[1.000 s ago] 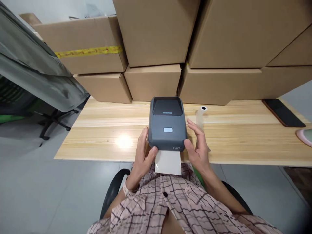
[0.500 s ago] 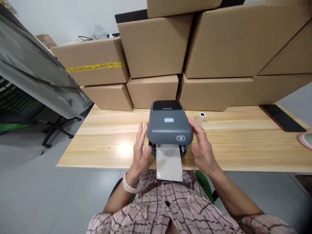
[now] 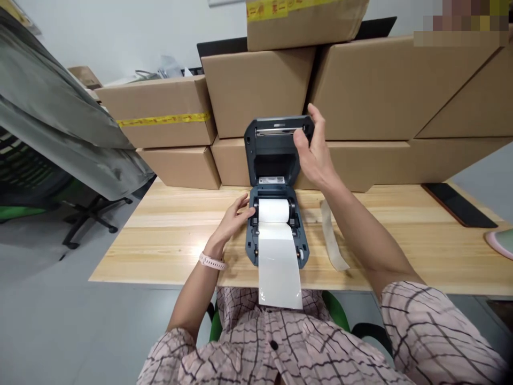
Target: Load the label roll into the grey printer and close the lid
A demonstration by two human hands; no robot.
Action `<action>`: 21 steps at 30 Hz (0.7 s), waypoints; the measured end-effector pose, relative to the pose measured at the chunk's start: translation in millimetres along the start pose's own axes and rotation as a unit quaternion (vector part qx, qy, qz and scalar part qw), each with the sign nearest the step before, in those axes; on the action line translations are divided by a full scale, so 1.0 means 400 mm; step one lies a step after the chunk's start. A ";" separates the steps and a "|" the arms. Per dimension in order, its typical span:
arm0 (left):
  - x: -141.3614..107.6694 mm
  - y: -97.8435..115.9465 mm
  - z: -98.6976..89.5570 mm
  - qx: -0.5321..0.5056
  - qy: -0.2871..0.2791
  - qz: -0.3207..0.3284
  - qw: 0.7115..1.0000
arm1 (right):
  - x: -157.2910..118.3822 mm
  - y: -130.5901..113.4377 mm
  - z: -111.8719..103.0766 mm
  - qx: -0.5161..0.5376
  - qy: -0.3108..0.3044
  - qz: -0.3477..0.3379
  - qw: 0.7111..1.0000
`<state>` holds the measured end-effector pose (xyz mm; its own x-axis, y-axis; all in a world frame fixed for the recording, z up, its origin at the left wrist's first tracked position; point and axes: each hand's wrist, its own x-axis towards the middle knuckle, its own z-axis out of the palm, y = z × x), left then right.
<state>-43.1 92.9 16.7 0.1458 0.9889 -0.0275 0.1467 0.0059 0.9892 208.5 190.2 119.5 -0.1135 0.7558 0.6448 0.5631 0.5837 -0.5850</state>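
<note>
A dark grey label printer [image 3: 251, 243] stands near the table's front edge, its lid [image 3: 278, 143] swung up and back. Inside sits a white label roll [image 3: 273, 210]; a wide strip of its label paper [image 3: 279, 272] runs forward over the table edge above my lap. My right hand [image 3: 315, 152] grips the lid's upper right corner, thumb on the inner side and fingers behind. Along the base's left side rests my left hand [image 3: 230, 224], fingers stretched out and thumb touching the rim. A loose pale paper strip [image 3: 332, 243] lies right of the printer.
Stacked cardboard boxes [image 3: 256, 85] line the back of the wooden table [image 3: 160, 230], close behind the raised lid. A dark phone or tablet [image 3: 459, 205] lies at the right, with a pink-rimmed object [image 3: 499, 243] beyond it. A chair base [image 3: 86, 222] stands on the floor at left.
The printer's lid was down; now it is raised, showing the roll inside. My right hand has gone up with it. My left hand has moved slightly up along the printer's side.
</note>
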 end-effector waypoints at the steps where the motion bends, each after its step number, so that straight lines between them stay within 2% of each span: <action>1: -0.004 0.001 0.000 -0.003 -0.019 -0.003 1.000 | 0.015 0.009 0.003 -0.002 -0.003 0.004 1.000; 5: -0.016 0.017 0.002 0.050 -0.058 0.010 0.997 | 0.020 -0.008 0.000 -0.035 0.022 -0.014 0.999; 7: -0.019 0.022 0.001 0.109 -0.045 0.009 0.993 | -0.016 -0.045 -0.006 -0.064 0.047 -0.059 0.995; 9: -0.021 0.021 0.002 0.150 -0.030 -0.002 0.988 | -0.067 -0.082 -0.010 -0.080 0.020 -0.110 0.991; 11: -0.021 0.018 0.005 0.159 -0.030 -0.013 0.987 | -0.119 -0.104 -0.009 -0.088 -0.070 -0.140 0.984; 13: -0.019 0.018 0.009 0.162 -0.035 -0.017 0.986 | -0.153 -0.104 0.000 -0.098 -0.214 -0.133 0.963; 15: -0.016 0.023 0.013 0.180 -0.038 -0.016 0.983 | -0.164 -0.084 0.018 -0.108 -0.377 -0.096 0.915; 17: -0.013 0.029 0.016 0.205 -0.036 -0.013 0.978 | -0.156 -0.057 0.044 -0.113 -0.494 -0.053 0.860; 19: -0.011 0.033 0.017 0.224 -0.028 -0.011 0.974 | -0.140 -0.034 0.072 -0.119 -0.539 -0.021 0.834; 21: -0.011 0.033 0.018 0.229 -0.021 -0.013 0.973 | -0.124 -0.023 0.087 -0.109 -0.548 -0.006 0.829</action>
<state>-34.5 87.6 28.9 0.1750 0.9823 -0.0674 0.5704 -0.0454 0.8201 180.4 157.7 75.5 -0.7289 0.6357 -0.2541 0.6775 0.6160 -0.4020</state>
